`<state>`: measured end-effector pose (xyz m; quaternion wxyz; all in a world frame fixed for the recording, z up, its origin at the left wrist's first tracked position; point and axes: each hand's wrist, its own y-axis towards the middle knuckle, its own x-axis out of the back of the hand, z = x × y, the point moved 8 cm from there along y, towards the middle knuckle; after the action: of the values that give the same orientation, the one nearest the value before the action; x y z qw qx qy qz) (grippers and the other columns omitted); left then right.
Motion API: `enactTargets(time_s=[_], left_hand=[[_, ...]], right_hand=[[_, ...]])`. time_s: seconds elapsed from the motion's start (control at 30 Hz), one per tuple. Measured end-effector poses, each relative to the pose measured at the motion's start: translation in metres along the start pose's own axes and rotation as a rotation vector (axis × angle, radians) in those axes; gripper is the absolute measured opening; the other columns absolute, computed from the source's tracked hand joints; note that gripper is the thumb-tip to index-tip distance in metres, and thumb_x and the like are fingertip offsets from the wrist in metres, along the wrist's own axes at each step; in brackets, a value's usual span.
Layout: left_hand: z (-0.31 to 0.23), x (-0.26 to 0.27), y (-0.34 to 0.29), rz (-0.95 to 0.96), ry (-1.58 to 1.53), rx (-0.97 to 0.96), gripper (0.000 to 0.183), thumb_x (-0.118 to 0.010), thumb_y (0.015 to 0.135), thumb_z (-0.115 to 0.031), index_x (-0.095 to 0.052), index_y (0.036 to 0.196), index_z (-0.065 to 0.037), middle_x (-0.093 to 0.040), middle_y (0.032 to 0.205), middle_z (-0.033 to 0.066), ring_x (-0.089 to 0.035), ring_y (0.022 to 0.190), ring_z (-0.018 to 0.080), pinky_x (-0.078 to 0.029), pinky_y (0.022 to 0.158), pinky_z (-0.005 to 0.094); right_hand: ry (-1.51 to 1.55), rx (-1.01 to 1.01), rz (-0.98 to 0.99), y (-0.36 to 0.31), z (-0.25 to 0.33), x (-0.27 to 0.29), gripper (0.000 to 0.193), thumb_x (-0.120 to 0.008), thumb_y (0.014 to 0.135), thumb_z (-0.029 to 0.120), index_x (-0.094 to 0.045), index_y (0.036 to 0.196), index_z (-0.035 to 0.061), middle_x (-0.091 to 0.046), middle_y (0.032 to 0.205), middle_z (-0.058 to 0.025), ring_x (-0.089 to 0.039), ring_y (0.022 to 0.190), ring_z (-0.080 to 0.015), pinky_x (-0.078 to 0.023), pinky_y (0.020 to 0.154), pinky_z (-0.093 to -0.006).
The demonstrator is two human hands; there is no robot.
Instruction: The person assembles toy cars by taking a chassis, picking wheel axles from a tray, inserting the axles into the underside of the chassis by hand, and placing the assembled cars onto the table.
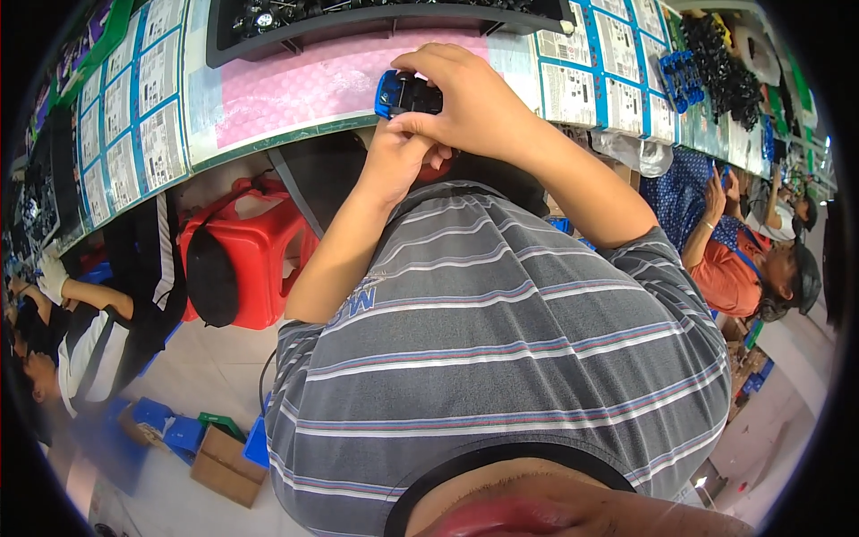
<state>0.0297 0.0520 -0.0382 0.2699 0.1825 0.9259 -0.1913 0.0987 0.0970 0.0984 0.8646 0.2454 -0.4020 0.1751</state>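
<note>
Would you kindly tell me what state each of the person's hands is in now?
Right hand: closed, holding a small, boxy blue-and-black object.
Left hand: partly curled beside it; whether it grips too cannot be told.

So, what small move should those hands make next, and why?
I'd probably bring the blue-and-black piece slightly farther in over the pink mat: the right hand grips it near the front edge of the table, with the left hand close by on the person's side, so a slip there might miss the mat.
</note>
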Motion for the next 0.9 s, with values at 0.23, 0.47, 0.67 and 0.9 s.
enactTargets(time_s=[0.23,0.47,0.67,0.9], left_hand=[[-0.005,0.001,-0.001,0.020,0.073,-0.005,0.010,-0.055,0.094,-0.003,-0.061,0.100,0.001,-0.066,0.077,0.0084,-0.064,0.065,0.0126,-0.050,0.055,0.0220],[-0.058,0.037,0.011,-0.339,0.030,-0.359,0.026,-0.060,0.096,-0.006,-0.050,0.119,-0.002,-0.066,0.097,0.0104,-0.068,0.072,0.0164,-0.057,0.059,0.0270],[-0.077,0.070,0.006,-0.522,0.352,-0.332,0.028,-0.070,0.091,-0.011,-0.057,0.112,0.003,-0.066,0.101,0.0132,-0.065,0.061,0.0141,-0.054,0.056,0.0249],[-0.123,0.003,-0.045,-0.306,0.625,-0.709,0.039,-0.071,0.090,-0.007,-0.056,0.124,0.004,-0.052,0.124,0.0106,-0.058,0.069,0.0065,-0.046,0.059,0.0201]], right_hand=[[0.007,-0.048,0.006,0.000,-0.001,-0.004,0.051,-0.083,0.071,0.026,-0.064,0.112,0.0013,-0.067,0.100,-0.0154,-0.064,0.091,-0.0320,-0.053,0.081,-0.0369],[0.202,-0.078,-0.084,-0.001,0.005,0.024,0.056,-0.086,0.071,0.022,-0.063,0.118,0.0034,-0.066,0.099,-0.0104,-0.064,0.087,-0.0207,-0.053,0.080,-0.0311],[0.428,-0.167,-0.003,-0.008,-0.003,0.022,0.059,-0.086,0.074,0.017,-0.060,0.123,0.0003,-0.065,0.100,-0.0061,-0.061,0.092,-0.0139,-0.051,0.082,-0.0273],[0.613,-0.174,0.047,-0.021,0.002,0.022,0.059,-0.086,0.073,0.012,-0.061,0.126,0.0022,-0.059,0.116,-0.0063,-0.058,0.098,-0.0137,-0.051,0.084,-0.0279]])
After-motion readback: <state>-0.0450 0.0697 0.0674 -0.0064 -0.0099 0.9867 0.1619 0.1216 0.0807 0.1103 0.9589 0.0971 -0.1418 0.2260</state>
